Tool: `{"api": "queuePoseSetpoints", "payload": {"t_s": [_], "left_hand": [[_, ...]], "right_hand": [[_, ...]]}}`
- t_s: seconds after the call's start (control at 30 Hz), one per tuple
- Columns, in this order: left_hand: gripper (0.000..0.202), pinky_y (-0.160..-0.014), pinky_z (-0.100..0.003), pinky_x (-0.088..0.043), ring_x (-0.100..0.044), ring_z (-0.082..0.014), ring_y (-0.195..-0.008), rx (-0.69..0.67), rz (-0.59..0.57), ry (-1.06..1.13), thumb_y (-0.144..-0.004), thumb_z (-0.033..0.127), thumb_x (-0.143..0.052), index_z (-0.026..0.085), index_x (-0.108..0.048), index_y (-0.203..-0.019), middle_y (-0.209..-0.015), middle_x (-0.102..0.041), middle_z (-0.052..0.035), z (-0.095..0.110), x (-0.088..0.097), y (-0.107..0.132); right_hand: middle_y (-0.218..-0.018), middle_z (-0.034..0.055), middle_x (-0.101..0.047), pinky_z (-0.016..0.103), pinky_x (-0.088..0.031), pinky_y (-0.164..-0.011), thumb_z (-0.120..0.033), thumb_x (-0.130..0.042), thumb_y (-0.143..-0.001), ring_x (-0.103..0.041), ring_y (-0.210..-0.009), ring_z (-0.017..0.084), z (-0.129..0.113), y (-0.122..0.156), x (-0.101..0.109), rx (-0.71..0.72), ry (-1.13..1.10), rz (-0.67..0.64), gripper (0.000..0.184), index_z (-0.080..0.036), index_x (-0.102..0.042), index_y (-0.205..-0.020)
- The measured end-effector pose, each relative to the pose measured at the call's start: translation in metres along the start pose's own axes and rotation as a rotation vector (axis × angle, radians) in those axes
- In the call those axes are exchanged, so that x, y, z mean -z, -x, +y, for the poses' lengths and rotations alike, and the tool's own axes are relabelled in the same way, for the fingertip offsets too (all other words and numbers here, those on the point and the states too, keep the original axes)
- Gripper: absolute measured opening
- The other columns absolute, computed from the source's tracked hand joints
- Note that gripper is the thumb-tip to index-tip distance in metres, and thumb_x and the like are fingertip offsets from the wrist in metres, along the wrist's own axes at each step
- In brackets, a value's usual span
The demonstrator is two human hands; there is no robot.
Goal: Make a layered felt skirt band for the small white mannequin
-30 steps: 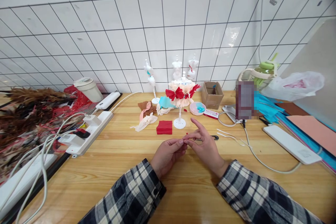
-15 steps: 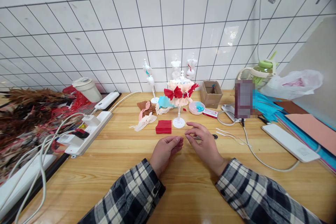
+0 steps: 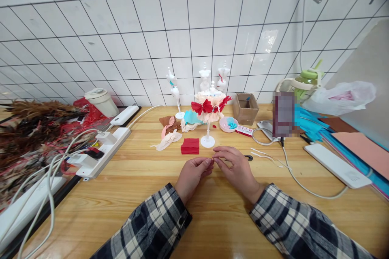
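My left hand (image 3: pixel 194 176) is closed, thumb pressed on the curled fingers, above the wooden table. My right hand (image 3: pixel 237 172) meets it fingertip to fingertip in a pinch. Whatever lies between the fingertips is too small to make out. Just beyond my hands is a folded piece of red crepe paper (image 3: pixel 190 146). Behind it stands a small white dress-form stand (image 3: pixel 208 141), wearing a cream ruffled paper skirt (image 3: pixel 214 114) with red bows (image 3: pixel 203 107). A dark-handled tool (image 3: pixel 249 158) lies partly hidden behind my right hand.
More white mini dress forms (image 3: pixel 174 89) stand by the tiled wall. Paper scraps (image 3: pixel 168 141), a pink bowl (image 3: pixel 228 129), and a cardboard box (image 3: pixel 245 109) sit behind. A power strip (image 3: pixel 105 156) is at left; a phone (image 3: pixel 284 114), cables and a white power bank (image 3: pixel 337 165) are right.
My right hand has moved slightly left and its fingers have closed in, so its fingertips now meet those of my left hand. The view has shifted slightly.
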State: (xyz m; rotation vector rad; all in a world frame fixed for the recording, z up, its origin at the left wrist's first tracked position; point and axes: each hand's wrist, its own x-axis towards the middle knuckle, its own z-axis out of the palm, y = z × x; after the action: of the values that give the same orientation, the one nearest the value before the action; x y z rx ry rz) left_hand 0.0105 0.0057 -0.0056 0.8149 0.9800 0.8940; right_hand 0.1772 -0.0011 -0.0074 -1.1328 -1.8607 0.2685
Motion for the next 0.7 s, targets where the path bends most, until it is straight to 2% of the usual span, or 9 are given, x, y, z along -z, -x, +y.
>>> {"api": "queuePoseSetpoints", "payload": {"t_s": [0.47, 0.7], "left_hand": [[0.031, -0.078, -0.028, -0.046, -0.060, -0.0158, -0.077, -0.028, -0.042, -0.085, -0.067, 0.042, -0.075, 0.015, -0.076, -0.084, -0.084, -0.072, -0.0057, -0.0031, 0.0007, -0.0005], [0.031, -0.081, -0.029, -0.046, -0.061, -0.0210, -0.090, -0.042, -0.132, -0.222, -0.072, 0.043, -0.069, 0.020, -0.075, -0.091, -0.095, -0.072, -0.0052, -0.0006, 0.0008, 0.0004]], "right_hand": [[-0.103, 0.0031, -0.069, 0.034, -0.050, -0.086, -0.021, -0.059, -0.085, -0.062, -0.096, 0.018, 0.0035, 0.0005, -0.0028, -0.053, -0.009, -0.099, 0.010, -0.024, -0.068, -0.088], [-0.093, 0.0033, -0.068, 0.034, -0.050, -0.079, -0.019, -0.061, -0.081, -0.062, -0.085, 0.018, 0.0067, -0.0021, -0.0016, -0.131, -0.028, -0.222, 0.005, -0.022, -0.064, -0.085]]}}
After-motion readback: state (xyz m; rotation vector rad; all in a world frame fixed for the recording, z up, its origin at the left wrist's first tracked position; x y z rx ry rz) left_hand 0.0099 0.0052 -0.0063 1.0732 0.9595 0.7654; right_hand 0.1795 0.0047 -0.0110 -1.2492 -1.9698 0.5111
